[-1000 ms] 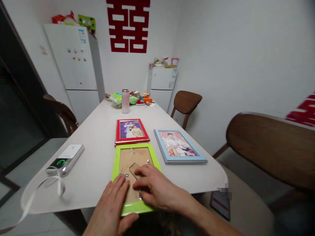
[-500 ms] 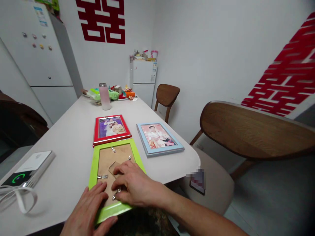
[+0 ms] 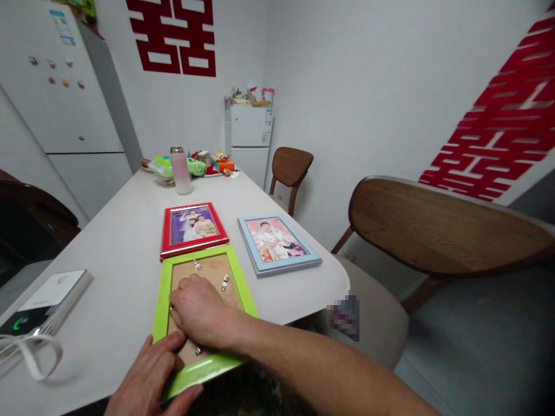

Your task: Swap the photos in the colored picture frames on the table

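Observation:
A lime-green picture frame lies face down at the table's near edge, its brown backing board showing. My left hand grips the near left corner, fingers over the top and thumb along the near edge. My right hand is curled over the backing, its fingertips at a small metal clip on the left side; the hand hides most of that clip. Other metal clips show at the far side, the right side and, partly covered, the near side.
Beyond the green frame lies a red picture frame; a light-blue one is to its right. A power bank with a white cable sits at left. A pink bottle stands farther back. A wooden chair is at right.
My right hand has moved left across the backing, from the near-side clip to the left one. The right-side clip now shows fully. My left hand keeps its hold on the corner.

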The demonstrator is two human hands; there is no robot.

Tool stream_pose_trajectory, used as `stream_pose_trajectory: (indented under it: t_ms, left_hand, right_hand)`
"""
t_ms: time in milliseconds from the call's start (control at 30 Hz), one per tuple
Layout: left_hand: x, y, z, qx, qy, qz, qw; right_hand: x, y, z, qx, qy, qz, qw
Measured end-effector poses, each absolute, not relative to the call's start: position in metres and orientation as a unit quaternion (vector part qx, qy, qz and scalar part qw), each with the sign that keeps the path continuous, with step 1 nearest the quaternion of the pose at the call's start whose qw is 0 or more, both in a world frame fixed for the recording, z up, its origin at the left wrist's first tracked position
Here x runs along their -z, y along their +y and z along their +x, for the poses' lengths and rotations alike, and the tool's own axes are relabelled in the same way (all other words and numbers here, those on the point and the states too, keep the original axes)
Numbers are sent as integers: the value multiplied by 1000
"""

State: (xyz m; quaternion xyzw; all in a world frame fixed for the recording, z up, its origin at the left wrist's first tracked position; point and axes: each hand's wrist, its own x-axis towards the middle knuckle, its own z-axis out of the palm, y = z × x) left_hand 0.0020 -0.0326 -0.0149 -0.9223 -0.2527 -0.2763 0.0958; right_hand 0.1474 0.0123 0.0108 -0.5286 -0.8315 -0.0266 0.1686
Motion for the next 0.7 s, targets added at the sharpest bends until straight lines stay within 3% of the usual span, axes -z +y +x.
stream_pose_trajectory:
  t_ms: [233,700]
  left_hand:
    - [13,-33,2,274,-263,-921,82]
    - [8,-38,2,275,-300,-913,-14]
  right_hand:
    - [-12,19,160,-30,-799,-568,194]
    - [-2,47,185,-20,-741,-646,183]
